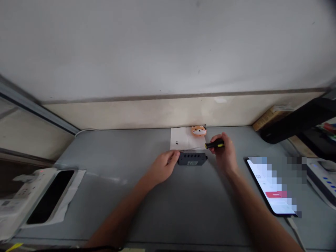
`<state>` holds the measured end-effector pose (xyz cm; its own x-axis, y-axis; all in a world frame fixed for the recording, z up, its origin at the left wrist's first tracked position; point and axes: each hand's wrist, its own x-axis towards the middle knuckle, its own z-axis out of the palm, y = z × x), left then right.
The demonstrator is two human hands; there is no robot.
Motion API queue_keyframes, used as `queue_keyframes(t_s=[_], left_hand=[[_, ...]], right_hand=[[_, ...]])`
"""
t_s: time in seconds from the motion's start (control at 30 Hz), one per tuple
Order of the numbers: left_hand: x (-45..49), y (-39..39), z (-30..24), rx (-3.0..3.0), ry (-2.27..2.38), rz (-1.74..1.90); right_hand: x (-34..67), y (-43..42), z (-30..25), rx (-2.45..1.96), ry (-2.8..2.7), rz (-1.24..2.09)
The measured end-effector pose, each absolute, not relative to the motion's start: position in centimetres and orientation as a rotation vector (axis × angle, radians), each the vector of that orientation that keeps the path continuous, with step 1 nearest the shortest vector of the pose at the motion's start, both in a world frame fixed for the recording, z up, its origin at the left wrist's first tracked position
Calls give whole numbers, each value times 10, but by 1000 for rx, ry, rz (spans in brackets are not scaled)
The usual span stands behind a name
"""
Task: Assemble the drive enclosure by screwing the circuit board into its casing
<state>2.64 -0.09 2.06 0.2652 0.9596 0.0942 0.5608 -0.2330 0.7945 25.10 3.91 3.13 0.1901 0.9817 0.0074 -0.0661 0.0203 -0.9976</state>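
A grey tabletop (118, 150) runs back to a cream wall panel (136, 113), with white wall above. There are two hands and one of most things. The left hand (162, 167) is curled over the left end of one dark grey vented metal box (192, 159), its fingers closed against it. The right hand (223, 154) grips one screwdriver (214, 144) with a black and yellow handle, just beside the box. Behind the box lie one white paper sheet (181, 138), two tiny black screws (176, 142) on it and one orange animal-face toy (198, 131) at its far edge. One smartphone (270, 185) with a pixelated screen lies to the right, one white power strip (18, 199) to the left, and one cardboard box (270, 119) stands at the back right corner
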Motion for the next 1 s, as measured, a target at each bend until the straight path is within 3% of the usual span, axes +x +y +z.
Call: queue_keyframes(t_s=[0.3,1.0], left_hand=[[16,-4,22,2273,1150,1196],[20,-3,13,2612,1162,1245]], right_hand=[[245,36,30,-1244,-1034,1159],[244,36,27,-1245,-1064,1196]])
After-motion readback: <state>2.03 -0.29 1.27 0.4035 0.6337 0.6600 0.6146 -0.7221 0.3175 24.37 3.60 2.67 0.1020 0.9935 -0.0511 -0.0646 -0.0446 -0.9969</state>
